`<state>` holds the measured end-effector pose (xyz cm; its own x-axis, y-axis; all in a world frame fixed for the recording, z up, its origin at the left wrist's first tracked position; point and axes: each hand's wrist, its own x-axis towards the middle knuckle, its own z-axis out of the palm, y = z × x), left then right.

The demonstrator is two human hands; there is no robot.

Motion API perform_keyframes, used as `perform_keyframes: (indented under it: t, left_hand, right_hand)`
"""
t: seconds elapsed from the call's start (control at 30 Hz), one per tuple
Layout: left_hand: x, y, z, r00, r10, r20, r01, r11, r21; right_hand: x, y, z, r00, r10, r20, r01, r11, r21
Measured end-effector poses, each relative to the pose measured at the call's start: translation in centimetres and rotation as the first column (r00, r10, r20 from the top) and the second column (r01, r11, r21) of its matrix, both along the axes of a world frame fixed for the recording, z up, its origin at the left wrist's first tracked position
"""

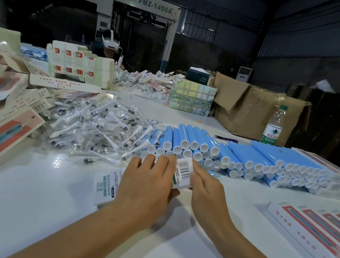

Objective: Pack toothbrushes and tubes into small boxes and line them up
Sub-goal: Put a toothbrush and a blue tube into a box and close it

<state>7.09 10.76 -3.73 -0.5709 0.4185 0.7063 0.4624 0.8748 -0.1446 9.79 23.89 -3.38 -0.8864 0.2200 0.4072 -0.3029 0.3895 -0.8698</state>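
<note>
Small box (pixel 183 172), white with a barcode, held just above the desk (pixel 40 208) near its front edge. Left hand (pixel 145 183) grips it from the left, fingers curled round it; right hand (pixel 206 190) pinches its right end. Packed boxes (pixel 313 227) lined up at right. Beyond: blue tubes (pixel 238 155) stacked, bagged brush heads (pixel 97 128) heaped left. Water bottle (pixel 274 125) farther back.

hands – left (pixel 147 183) curled, gripping | right (pixel 206 190) pinching – forearms converging

Glossy white table (pixel 18 211), cardboard box (pixel 182 172)
</note>
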Motion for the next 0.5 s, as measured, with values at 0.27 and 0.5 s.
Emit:
perform_keyframes:
  t: [0.27, 0.5]
  left_hand:
    - [0.38, 0.5, -0.43, 0.999, 0.0, 0.045, 0.003, 0.998, -0.067]
    - [-0.4, 0.44, -0.12, 0.987, 0.014, 0.16, -0.007, 0.999, -0.043]
  right_hand:
    - [-0.07, 0.2, -0.25, 0.973, -0.182, -0.139, 0.205, 0.964, 0.171]
    - [-0.41, 0.23, -0.04, 0.991, -0.105, -0.088, 0.097, 0.992, -0.083]
